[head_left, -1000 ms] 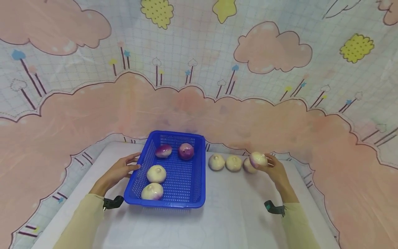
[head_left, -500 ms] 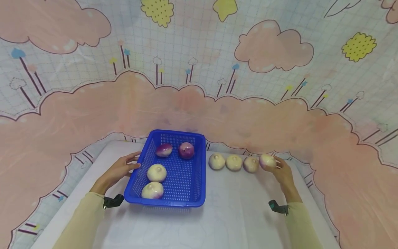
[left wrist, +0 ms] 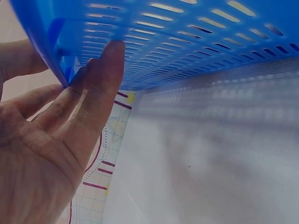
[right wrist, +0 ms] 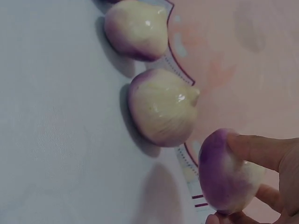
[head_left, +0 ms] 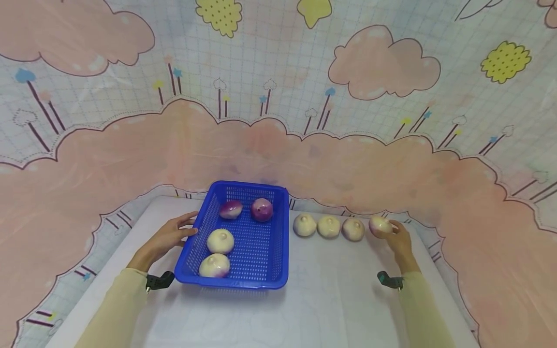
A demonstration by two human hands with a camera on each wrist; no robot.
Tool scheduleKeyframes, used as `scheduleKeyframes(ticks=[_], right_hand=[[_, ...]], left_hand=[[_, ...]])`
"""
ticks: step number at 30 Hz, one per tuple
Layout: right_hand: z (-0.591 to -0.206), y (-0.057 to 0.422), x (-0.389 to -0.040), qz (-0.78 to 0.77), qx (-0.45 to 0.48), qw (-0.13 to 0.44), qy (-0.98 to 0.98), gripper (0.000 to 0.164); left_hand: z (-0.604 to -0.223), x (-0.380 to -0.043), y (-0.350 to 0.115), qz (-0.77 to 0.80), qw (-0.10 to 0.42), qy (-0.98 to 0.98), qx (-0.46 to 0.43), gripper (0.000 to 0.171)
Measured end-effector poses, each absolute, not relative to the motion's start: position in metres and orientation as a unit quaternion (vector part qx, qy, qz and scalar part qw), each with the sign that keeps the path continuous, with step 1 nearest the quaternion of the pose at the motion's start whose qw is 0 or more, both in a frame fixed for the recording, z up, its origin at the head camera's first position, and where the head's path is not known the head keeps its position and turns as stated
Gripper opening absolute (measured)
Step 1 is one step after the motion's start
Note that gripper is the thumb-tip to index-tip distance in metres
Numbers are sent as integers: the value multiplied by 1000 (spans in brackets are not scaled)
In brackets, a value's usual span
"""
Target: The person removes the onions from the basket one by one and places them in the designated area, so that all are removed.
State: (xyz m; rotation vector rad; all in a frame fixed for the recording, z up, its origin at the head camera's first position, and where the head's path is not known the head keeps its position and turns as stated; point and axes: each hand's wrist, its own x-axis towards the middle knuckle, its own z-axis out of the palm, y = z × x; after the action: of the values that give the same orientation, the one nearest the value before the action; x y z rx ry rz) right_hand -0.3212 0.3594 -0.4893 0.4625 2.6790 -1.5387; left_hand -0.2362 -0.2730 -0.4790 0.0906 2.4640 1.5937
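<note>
In the head view, my right hand (head_left: 399, 240) pinches a pale onion with a purple side (head_left: 380, 226) between thumb and fingers, at the right end of a row. The right wrist view shows this onion's purple side (right wrist: 222, 172) and a shadow apart from it on the table. Three onions sit left of it: one nearest (head_left: 353, 229), a middle one (head_left: 328, 226) and one nearest the basket (head_left: 304, 225). My left hand (head_left: 167, 237) touches the left side of a blue plastic basket (head_left: 282, 241). Close up, its extended fingers (left wrist: 110, 70) lie against the slotted outer wall.
Inside the basket lie two purple onions at the back, one on its side (head_left: 230, 210) and one rounder (head_left: 262, 210). Two pale onions, an upper (head_left: 220, 241) and a lower (head_left: 214, 266), lie along its left. A patterned curtain (head_left: 261, 150) rises behind the white table (head_left: 322, 299).
My right hand has carried its onion rightward and slightly down, from in front of the row's third onion to the row's right end. My left hand and the basket have stayed put.
</note>
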Motion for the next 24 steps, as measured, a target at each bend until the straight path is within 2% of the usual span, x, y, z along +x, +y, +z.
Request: scheduleKeyframes(ticks=[10,17,24], right_hand=[[-508,367,-335,-485,166,18,858,85],[-513,370,-334,-468,165,6,868,94],[-516,369,-337,-464,162,23,871,88]], left_hand=[[-478,-236,-271,538,103,836,24,68],[-478,-234,-272,540,105,835,25,69],[-478,-235,-272,542,104,833,30,69]])
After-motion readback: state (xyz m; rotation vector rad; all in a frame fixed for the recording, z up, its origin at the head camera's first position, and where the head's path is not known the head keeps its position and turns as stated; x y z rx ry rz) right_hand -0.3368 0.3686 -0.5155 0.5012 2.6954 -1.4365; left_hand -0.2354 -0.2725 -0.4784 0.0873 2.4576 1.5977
